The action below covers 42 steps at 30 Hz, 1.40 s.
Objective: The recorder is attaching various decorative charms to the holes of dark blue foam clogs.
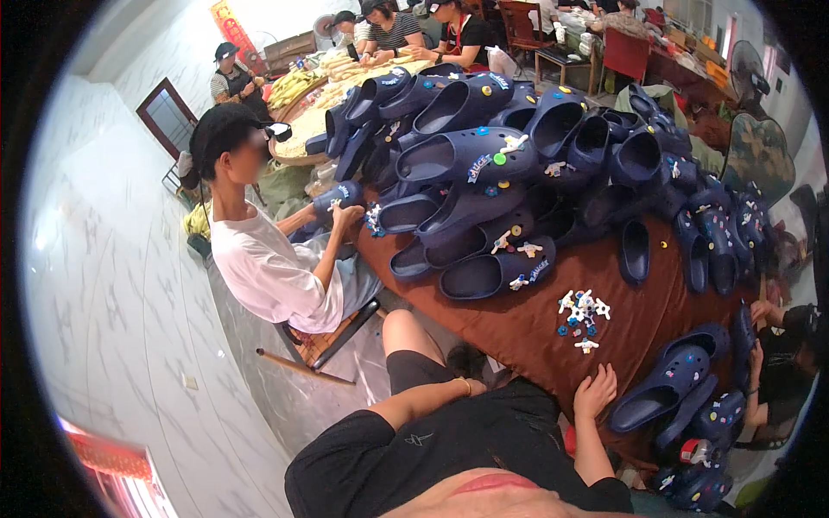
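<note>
My right hand [596, 394] rests at the near edge of the brown tablecloth [509, 337], its fingers extended and nothing in them. Just beyond its fingertips is a lone white figure-shaped shoe charm [586, 345]. A small pile of white and blue charms [585, 307] lies a little farther off. My left hand [475, 387] is low at my lap beside my thigh, with a bracelet at the wrist; its fingers are hidden. Nearest to my right hand on the right are navy clogs [665, 384], some fitted with charms.
A big heap of navy clogs [466, 155] covers the table's far side. At left, a seated co-worker [268, 250] in a white shirt handles a clog [337, 198]. Another person's hands [758, 345] show at the right edge. More people sit behind, near a fan [747, 73].
</note>
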Motion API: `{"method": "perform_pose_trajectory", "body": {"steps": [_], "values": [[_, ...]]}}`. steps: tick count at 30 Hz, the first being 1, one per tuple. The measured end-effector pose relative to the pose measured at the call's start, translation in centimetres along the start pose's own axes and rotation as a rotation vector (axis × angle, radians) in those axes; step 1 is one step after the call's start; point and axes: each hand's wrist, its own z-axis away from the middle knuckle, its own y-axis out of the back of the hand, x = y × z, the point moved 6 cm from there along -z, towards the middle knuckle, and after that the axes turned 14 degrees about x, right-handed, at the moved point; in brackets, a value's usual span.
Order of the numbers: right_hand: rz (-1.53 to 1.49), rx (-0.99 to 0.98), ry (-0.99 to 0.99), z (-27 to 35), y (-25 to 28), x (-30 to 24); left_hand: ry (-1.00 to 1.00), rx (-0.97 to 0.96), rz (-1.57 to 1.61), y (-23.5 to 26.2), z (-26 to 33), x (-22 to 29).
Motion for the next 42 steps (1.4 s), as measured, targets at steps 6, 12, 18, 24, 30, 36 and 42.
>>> {"method": "perform_pose_trajectory", "body": {"steps": [6, 12, 18, 24, 30, 36, 42], "values": [[0.019, -0.014, -0.026, -0.2, -0.4, 0.5, 0.109, 0.026, 0.001, 0.5, -0.1, 0.2], [0.009, -0.039, -0.037, -0.2, -0.3, 0.4, 0.090, -0.014, 0.017, -0.2, -0.7, -0.1], [0.006, -0.033, -0.014, -0.4, 0.0, 0.2, 0.059, 0.009, 0.011, 0.2, -0.5, 0.2], [-0.018, -0.066, 0.021, -0.6, -0.3, -0.2, 0.079, -0.011, 0.002, 2.3, 0.7, 2.2], [-0.027, -0.049, 0.027, -0.8, -0.4, -0.3, -0.037, -0.110, -0.061, 0.8, -3.0, 2.0], [-0.037, -0.043, 0.052, -0.7, -0.4, 0.0, -0.048, -0.018, -0.001, 1.3, -5.3, 3.6], [-0.015, -0.034, 0.059, -0.3, -0.3, -0.2, -0.102, 0.088, 0.057, 1.5, -5.4, 2.9]]}}
